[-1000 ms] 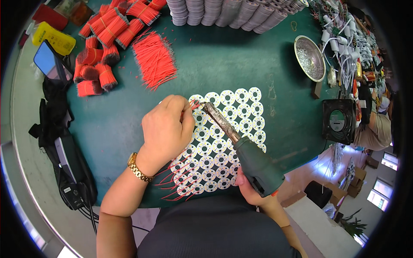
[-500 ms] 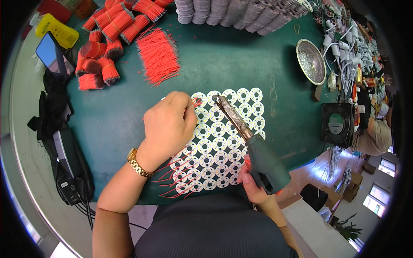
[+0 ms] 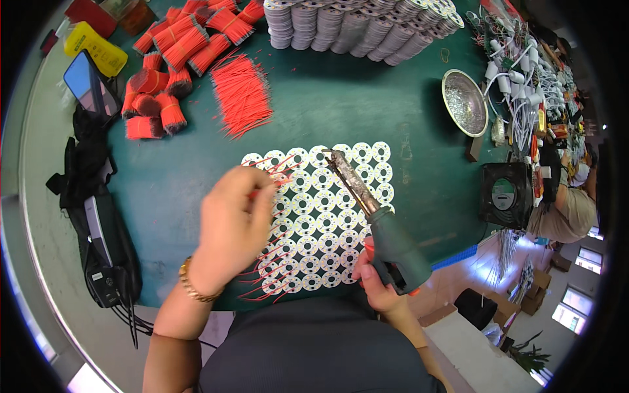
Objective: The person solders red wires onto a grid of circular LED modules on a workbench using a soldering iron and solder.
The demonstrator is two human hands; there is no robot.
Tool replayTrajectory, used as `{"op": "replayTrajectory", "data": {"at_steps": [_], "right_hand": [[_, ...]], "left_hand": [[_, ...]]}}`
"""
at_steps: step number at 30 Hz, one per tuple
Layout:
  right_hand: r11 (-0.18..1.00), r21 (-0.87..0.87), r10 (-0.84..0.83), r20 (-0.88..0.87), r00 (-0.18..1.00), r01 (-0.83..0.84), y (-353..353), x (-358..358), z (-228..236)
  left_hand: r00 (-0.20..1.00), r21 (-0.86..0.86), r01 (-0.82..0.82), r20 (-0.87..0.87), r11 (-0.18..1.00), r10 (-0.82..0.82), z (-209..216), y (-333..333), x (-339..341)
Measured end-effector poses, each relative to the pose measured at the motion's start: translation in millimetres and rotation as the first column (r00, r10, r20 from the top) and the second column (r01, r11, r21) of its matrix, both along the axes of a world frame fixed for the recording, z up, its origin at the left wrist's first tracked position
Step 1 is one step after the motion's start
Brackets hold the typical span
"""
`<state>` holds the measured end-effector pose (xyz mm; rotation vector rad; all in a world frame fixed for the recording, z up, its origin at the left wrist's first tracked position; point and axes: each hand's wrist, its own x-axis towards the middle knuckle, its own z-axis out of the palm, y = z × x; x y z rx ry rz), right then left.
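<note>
A sheet of round white circuit boards [image 3: 325, 200] lies in rows on the green table. Thin red wires [image 3: 259, 275] stick out from boards along its left side and across the upper left corner. My left hand [image 3: 236, 223], with a gold watch at the wrist, hovers over the left columns. Its fingers are pinched, slightly blurred, with red wires showing between them. In my right hand [image 3: 379, 288] is a dark green soldering gun [image 3: 401, 252], gripped by its handle. Its worn metal tip points at a board in the top row.
Loose red wires [image 3: 241, 95] and rubber-banded red wire bundles [image 3: 180, 46] lie at the far left. Stacks of round boards [image 3: 347, 29] stand at the back. Right of the sheet are a metal bowl [image 3: 465, 103], a small fan [image 3: 504, 194] and white cabled parts [image 3: 524, 85].
My left hand has drawn down and left from the top row, uncovering the upper left boards with red wires on them. The soldering gun stays near the top row; the whole view has shifted slightly.
</note>
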<state>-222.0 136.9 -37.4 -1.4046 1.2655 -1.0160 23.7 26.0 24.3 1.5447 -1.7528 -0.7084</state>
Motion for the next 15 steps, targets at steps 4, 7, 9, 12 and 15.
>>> {"op": "replayTrajectory", "data": {"at_steps": [4, 7, 9, 12, 15], "right_hand": [[0.989, -0.069, 0.127, -0.107, 0.986, -0.134, 3.4, -8.4, 4.9], [0.994, -0.044, 0.089, -0.127, 0.988, -0.095, 8.3, -7.2, 9.6], [0.998, 0.036, 0.064, -0.173, 0.983, -0.059, 10.5, -6.5, 14.4], [0.981, -0.069, 0.177, -0.078, 0.981, -0.183, 8.9, -4.8, 12.0], [0.975, -0.068, 0.202, -0.107, 0.974, -0.209, 5.8, -1.2, 10.1]], "left_hand": [[0.992, -0.132, 0.016, 0.129, 0.991, 0.001, -38.7, -2.0, -8.3], [0.975, -0.171, 0.022, 0.224, 0.985, 0.017, -46.1, -0.3, -8.5], [0.971, -0.179, 0.029, 0.24, 0.983, 0.015, -47.3, 0.6, -9.7], [0.973, -0.2, 0.012, 0.228, 0.98, 0.034, -47.0, -0.6, -13.1], [0.973, -0.209, 0.013, 0.228, 0.978, 0.036, -48.6, -0.6, -13.0]]}}
